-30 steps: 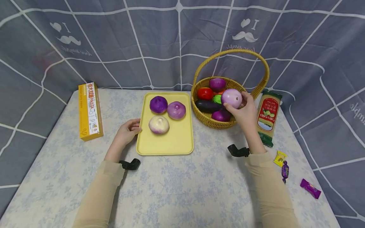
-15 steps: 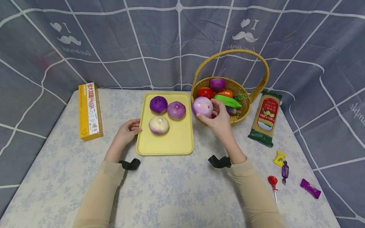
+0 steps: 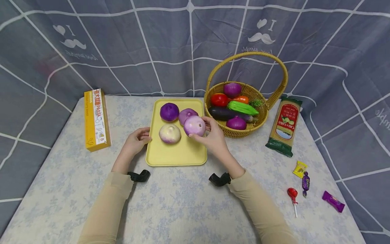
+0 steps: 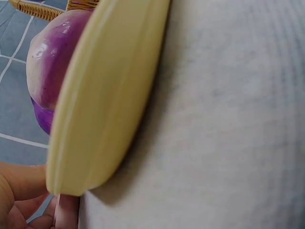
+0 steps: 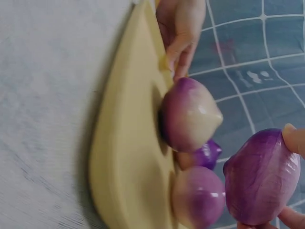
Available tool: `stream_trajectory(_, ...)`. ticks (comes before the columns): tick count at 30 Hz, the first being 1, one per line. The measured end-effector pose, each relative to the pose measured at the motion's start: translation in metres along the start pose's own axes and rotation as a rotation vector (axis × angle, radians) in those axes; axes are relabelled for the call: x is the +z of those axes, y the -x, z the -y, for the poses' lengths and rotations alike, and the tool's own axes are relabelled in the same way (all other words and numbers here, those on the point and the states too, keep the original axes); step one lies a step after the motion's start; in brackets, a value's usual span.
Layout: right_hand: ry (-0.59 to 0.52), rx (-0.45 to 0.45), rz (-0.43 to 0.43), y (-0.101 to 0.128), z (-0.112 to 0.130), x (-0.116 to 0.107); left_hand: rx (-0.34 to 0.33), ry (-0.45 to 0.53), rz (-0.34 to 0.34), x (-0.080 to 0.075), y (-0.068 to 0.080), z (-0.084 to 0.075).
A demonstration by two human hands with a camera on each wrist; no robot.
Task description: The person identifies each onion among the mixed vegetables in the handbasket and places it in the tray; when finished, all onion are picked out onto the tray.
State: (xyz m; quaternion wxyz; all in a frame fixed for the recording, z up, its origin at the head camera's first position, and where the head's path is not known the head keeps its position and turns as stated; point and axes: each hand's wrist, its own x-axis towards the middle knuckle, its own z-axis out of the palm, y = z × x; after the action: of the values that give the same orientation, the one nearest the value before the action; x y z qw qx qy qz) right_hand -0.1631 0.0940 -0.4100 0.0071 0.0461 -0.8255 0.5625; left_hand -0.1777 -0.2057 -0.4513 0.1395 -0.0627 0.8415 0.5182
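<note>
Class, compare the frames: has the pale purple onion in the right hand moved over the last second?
Yes. The pale purple onion, gripped by the right hand, has travelled leftward from above the wicker basket to above the yellow tray.

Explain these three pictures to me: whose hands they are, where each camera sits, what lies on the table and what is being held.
A person works with two bare hands. The wide picture comes from a camera on the head; the two close ones come from cameras on each wrist. The right hand holds a pale purple onion above the yellow tray, where three other onions lie. The left hand touches the tray's left edge. On the table also lie a wicker basket of vegetables, a yellow pasta box, a noodle packet and some sweets.
</note>
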Motion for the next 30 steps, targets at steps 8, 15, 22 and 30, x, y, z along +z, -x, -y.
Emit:
stream_trajectory(8,0.077,0.020,0.043,-0.004,-0.008,0.011,-0.001,-0.007,0.006,0.000,-0.001,-0.001)
stream_trajectory(15,0.176,0.018,0.069,-0.010,-0.015,0.018,-0.004,-0.016,0.005,0.001,0.001,-0.002)
stream_trajectory(22,0.236,-0.010,0.063,-0.017,-0.018,0.025,-0.008,-0.023,-0.001,0.002,-0.001,0.001)
stream_trajectory(30,0.240,-0.009,0.039,-0.023,-0.020,0.031,-0.022,-0.019,0.001,0.002,-0.001,0.000)
